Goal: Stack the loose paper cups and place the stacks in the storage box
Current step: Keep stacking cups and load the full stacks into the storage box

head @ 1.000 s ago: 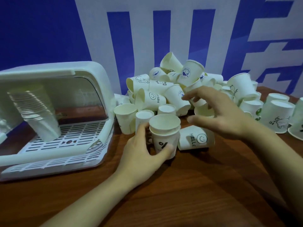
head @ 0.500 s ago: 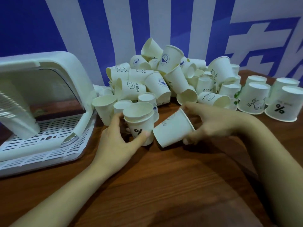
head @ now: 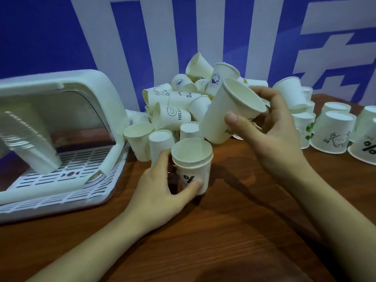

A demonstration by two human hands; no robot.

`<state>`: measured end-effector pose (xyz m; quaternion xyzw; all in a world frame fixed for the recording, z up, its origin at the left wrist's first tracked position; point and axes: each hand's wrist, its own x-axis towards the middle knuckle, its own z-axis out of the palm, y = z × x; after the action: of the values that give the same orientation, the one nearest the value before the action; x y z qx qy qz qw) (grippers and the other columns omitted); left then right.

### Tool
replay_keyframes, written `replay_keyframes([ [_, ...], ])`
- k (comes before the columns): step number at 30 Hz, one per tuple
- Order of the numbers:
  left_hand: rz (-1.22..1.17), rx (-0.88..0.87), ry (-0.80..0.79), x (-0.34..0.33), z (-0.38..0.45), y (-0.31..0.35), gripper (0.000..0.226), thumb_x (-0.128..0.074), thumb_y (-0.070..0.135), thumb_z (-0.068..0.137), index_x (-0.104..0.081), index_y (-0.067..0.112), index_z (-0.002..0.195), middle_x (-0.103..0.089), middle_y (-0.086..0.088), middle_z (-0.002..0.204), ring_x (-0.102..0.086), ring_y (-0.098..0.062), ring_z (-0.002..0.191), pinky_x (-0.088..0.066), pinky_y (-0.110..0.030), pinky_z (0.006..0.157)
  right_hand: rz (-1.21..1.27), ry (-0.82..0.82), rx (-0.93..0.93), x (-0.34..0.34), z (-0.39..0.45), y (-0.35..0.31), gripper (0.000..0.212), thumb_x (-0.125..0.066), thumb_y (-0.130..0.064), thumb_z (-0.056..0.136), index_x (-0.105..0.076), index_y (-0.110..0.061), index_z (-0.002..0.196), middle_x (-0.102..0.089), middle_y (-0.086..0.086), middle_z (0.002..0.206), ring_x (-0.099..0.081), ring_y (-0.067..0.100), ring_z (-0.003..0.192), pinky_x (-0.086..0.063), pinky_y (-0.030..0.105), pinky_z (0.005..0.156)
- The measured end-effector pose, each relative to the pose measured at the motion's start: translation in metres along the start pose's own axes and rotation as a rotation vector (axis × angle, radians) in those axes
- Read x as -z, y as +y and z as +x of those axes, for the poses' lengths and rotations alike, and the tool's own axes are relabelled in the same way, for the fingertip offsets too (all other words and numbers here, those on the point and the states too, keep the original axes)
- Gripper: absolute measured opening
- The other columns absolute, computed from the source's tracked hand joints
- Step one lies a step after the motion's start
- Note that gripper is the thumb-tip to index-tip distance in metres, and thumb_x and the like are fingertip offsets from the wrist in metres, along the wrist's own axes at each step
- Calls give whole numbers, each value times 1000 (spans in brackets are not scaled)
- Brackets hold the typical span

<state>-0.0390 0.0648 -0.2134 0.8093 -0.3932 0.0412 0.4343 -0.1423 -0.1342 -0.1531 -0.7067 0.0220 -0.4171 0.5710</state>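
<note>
This looks like a staged work or demonstration spot, not a home: a wooden desk [head: 234, 231] stands against a blue wall banner [head: 142, 37] with large white lettering. A heap of printed paper cups [head: 183, 98] lies along its far edge, beside a white plastic storage box [head: 91, 84].

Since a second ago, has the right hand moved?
Yes. The right hand reached toward the cup pile then; now it holds a HELLO cup lifted off the table, tilted just above the % cup stack held by the left hand.
</note>
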Motion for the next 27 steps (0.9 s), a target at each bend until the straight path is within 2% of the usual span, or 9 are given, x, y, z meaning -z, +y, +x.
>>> replay_keyframes([
  [3, -66, 20, -3, -2, 0, -2, 59, -84, 49, 78, -51, 40, 126, -68, 24, 115, -64, 9, 105, -52, -11, 85, -58, -111, 68, -6, -3, -1, 73, -84, -41, 77, -48, -22, 137, -67, -30, 111, -69, 9, 108, -58, 32, 91],
  [6, -74, 11, -31, -3, -1, -3, 58, -84, 48, 78, -50, 43, 125, -69, 26, 112, -66, 8, 102, -55, -15, 84, -114, -197, 49, -18, -9, 10, 74, -83, -49, 73, -50, -30, 136, -68, -21, 121, -67, 6, 114, -56, 33, 97],
  [8, -67, 0, -40, -2, -2, -2, 56, -84, 46, 79, -49, 44, 123, -68, 28, 112, -68, 6, 101, -56, -18, 82, -291, -274, 54, -25, -14, 17, 79, -81, -57, 69, -52, -30, 137, -68, -16, 122, -66, 2, 113, -55, 32, 96],
  [11, -74, -11, -16, -1, -3, -4, 57, -84, 41, 78, -53, 40, 125, -70, 27, 113, -68, 5, 103, -54, -15, 81, -468, -341, 49, -28, -19, 24, 89, -78, -67, 68, -46, -32, 144, -61, -16, 130, -57, 3, 124, -48, 34, 105],
  [14, -67, 24, 31, 0, -5, -4, 57, -84, 47, 75, -56, 38, 124, -71, 24, 111, -66, 8, 103, -50, -8, 81, -449, -347, 24, -25, -20, 25, 90, -68, -73, 71, -41, -35, 148, -57, -17, 134, -49, 4, 132, -40, 32, 111],
  [17, -55, 97, 97, 0, -4, -5, 54, -83, 50, 75, -52, 44, 119, -68, 26, 106, -62, 15, 100, -47, -5, 75, -269, -278, -57, -23, -19, 27, 66, -61, -62, 85, -50, -32, 142, -59, -16, 128, -54, -2, 124, -45, 30, 102],
  [19, -75, 149, 143, 0, -4, -6, 49, -85, 49, 74, -52, 44, 110, -69, 23, 98, -63, 13, 95, -47, -11, 73, -157, -156, -121, -24, -16, 32, 51, -54, -53, 91, -56, -28, 134, -62, -20, 119, -57, -9, 110, -47, 26, 90],
  [21, -113, 199, 177, -2, -3, -6, 46, -87, 44, 74, -52, 43, 104, -70, 18, 96, -63, 9, 92, -47, -18, 73, -196, -56, -115, -23, -11, 42, 48, -49, -48, 92, -57, -23, 132, -62, -18, 117, -56, -10, 104, -45, 25, 86],
  [27, -222, 256, 199, -2, -1, -7, 50, -90, 40, 75, -51, 45, 107, -67, 25, 102, -58, 21, 93, -44, -17, 76, -594, -166, 124, -22, -1, 79, 57, -46, -29, 98, -41, -23, 154, -52, -5, 147, -47, 14, 129, -38, 42, 110],
])
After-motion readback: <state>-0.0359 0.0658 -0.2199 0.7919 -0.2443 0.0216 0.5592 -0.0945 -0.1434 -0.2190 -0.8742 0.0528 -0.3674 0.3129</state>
